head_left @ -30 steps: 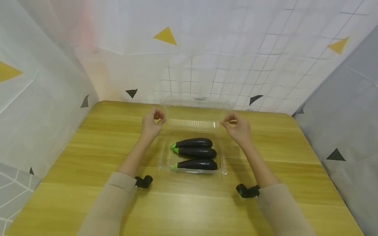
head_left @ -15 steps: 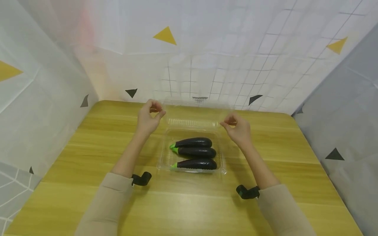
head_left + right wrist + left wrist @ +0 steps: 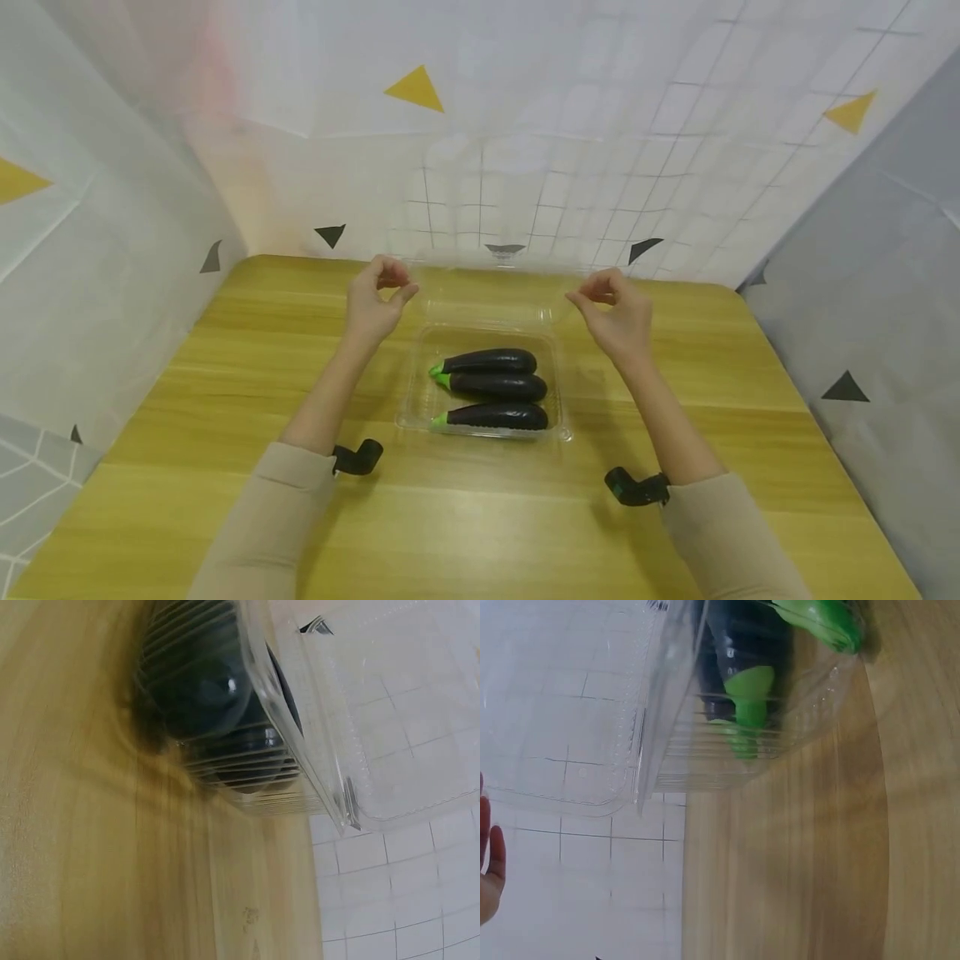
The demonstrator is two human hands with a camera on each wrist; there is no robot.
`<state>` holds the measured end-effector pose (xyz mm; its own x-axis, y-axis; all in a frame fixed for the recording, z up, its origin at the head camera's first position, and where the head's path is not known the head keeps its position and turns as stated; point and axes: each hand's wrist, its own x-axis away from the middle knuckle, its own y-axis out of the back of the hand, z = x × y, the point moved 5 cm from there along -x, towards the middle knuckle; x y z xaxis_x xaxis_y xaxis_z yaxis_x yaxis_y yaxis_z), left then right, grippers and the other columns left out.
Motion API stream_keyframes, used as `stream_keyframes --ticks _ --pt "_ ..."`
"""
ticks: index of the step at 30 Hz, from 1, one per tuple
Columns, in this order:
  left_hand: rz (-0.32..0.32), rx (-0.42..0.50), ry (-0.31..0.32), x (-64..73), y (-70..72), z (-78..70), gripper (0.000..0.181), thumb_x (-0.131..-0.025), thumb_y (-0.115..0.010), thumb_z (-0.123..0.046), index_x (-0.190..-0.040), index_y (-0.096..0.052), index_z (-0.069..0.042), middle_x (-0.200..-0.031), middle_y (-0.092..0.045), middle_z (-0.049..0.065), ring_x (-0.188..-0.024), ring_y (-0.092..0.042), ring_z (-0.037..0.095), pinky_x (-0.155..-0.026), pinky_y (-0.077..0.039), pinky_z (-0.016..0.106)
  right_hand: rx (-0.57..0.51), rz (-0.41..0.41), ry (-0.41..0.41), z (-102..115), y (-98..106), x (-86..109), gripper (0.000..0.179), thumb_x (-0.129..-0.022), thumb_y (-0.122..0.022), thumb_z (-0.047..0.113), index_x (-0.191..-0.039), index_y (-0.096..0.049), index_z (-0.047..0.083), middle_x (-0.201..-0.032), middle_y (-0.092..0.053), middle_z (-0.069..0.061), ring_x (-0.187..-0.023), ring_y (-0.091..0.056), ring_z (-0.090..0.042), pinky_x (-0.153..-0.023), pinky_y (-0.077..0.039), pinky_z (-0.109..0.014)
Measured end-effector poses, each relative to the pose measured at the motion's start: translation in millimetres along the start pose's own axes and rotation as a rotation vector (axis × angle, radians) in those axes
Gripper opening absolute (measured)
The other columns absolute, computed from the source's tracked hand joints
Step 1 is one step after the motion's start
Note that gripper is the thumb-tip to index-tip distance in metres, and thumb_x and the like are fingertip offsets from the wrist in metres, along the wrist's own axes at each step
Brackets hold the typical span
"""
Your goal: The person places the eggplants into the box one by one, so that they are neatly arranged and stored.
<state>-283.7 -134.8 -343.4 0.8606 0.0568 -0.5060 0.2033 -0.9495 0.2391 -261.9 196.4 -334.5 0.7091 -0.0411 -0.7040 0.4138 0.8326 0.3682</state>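
In the head view, two dark eggplants (image 3: 491,361) (image 3: 498,387) lie close together. A third eggplant (image 3: 498,416) lies nearer the front of the same clear plastic clamshell container (image 3: 483,432). Its transparent lid (image 3: 487,287) stands raised at the back. My left hand (image 3: 375,302) is beside the lid's left edge; the left wrist view shows its thumb and fingers (image 3: 496,851) apart, with nothing between them. On the other side, my right hand (image 3: 621,317) is by the lid's right edge, fingers loosely bent. The right wrist view does not show that hand.
The container rests on a wooden table (image 3: 480,517). White patterned sheets (image 3: 300,167) hang behind it and along both sides. A black wrist camera (image 3: 358,457) is strapped to the left arm, another black camera (image 3: 636,487) to the right.
My left hand has shifted up and slightly left from the lid's side. More recently my right hand has drawn right and up. The lid stays raised and the eggplants lie as before.
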Motion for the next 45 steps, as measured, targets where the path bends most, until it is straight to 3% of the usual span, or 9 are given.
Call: stream_keyframes --ticks 5,11,17,22,25,28,33,37,45 --pt "0.031 0.019 -0.005 -0.5 1.1 -8.9 0.022 -0.083 -0.073 0.002 -0.094 -0.055 0.003 -0.089 -0.057 0.015 -0.092 -0.055 0.024 -0.093 -0.047 0.042 0.023 0.008 0.005 22.8 3.0 1.4 0.020 -0.073 -0.078 -0.011 -0.081 -0.060 -0.010 -0.074 -0.064 -0.017 -0.071 -0.063 -0.030 -0.068 -0.054 -0.016" --pt "-0.017 0.037 -0.037 -2.5 5.5 -23.9 0.020 -0.085 -0.072 -0.002 -0.093 -0.055 0.003 -0.087 -0.057 0.010 -0.088 -0.055 0.020 -0.092 -0.047 0.036 0.012 0.020 0.020 42.6 5.7 2.0 0.019 -0.074 -0.076 -0.013 -0.080 -0.058 -0.011 -0.075 -0.064 -0.019 -0.073 -0.064 -0.032 -0.069 -0.055 -0.019" --pt "-0.048 0.027 -0.037 0.0 7.5 -25.6 0.017 -0.083 -0.073 0.002 -0.090 -0.058 0.006 -0.085 -0.060 0.014 -0.083 -0.055 0.018 -0.089 -0.049 0.034 -0.027 0.014 0.049 49.0 9.1 0.6 0.024 -0.071 -0.078 -0.013 -0.084 -0.058 -0.012 -0.077 -0.063 -0.022 -0.073 -0.061 -0.032 -0.067 -0.057 -0.029" --pt "-0.054 0.016 -0.037 1.5 7.5 -28.5 0.016 -0.082 -0.072 0.005 -0.090 -0.058 0.008 -0.086 -0.060 0.020 -0.084 -0.055 0.022 -0.090 -0.049 0.039 -0.075 -0.049 0.068 56.3 14.3 -4.1 0.026 -0.070 -0.078 -0.014 -0.089 -0.061 -0.013 -0.079 -0.063 -0.022 -0.074 -0.060 -0.017 -0.070 -0.055 -0.020" --pt "-0.048 0.008 -0.030 5.1 8.4 -40.3 0.015 -0.082 -0.070 0.008 -0.090 -0.057 0.010 -0.086 -0.059 0.022 -0.083 -0.054 0.024 -0.090 -0.049 0.041 -0.081 -0.072 0.072 58.4 15.0 -5.5 0.023 -0.070 -0.077 -0.015 -0.087 -0.062 -0.013 -0.077 -0.064 -0.021 -0.072 -0.058 -0.007 -0.071 -0.054 -0.017" --pt "-0.034 0.003 -0.017 8.3 9.6 -50.0 0.015 -0.084 -0.069 0.008 -0.090 -0.056 0.011 -0.086 -0.058 0.022 -0.084 -0.054 0.024 -0.091 -0.048 0.042 -0.062 -0.078 0.071 55.7 14.2 -5.0 0.020 -0.070 -0.077 -0.015 -0.084 -0.062 -0.012 -0.076 -0.064 -0.021 -0.070 -0.057 -0.005 -0.071 -0.053 -0.015" --pt "-0.012 0.009 -0.028 5.5 8.1 -35.4 0.016 -0.084 -0.069 0.007 -0.092 -0.056 0.009 -0.088 -0.058 0.020 -0.086 -0.053 0.023 -0.093 -0.047 0.042 -0.042 -0.074 0.066 33.1 10.1 -3.4 0.019 -0.071 -0.079 -0.011 -0.082 -0.063 -0.009 -0.075 -0.065 -0.016 -0.070 -0.056 -0.003 -0.071 -0.051 -0.012" --pt "0.009 0.022 -0.057 5.2 8.3 -33.5 0.018 -0.083 -0.071 0.006 -0.093 -0.056 0.008 -0.088 -0.058 0.018 -0.087 -0.054 0.023 -0.093 -0.047 0.043 -0.039 -0.068 0.069 22.1 8.5 -2.0 0.019 -0.072 -0.080 -0.008 -0.081 -0.063 -0.006 -0.075 -0.065 -0.013 -0.071 -0.056 -0.003 -0.071 -0.050 -0.011" --pt "0.033 0.011 -0.134 6.9 10.5 -34.5 0.018 -0.081 -0.075 0.000 -0.089 -0.059 0.004 -0.086 -0.061 0.012 -0.087 -0.057 0.019 -0.090 -0.048 0.036 -0.037 -0.069 0.111 59.8 13.6 -0.9 0.018 -0.070 -0.075 -0.018 -0.078 -0.060 -0.011 -0.071 -0.062 -0.019 -0.067 -0.057 -0.016 -0.071 -0.052 -0.014"
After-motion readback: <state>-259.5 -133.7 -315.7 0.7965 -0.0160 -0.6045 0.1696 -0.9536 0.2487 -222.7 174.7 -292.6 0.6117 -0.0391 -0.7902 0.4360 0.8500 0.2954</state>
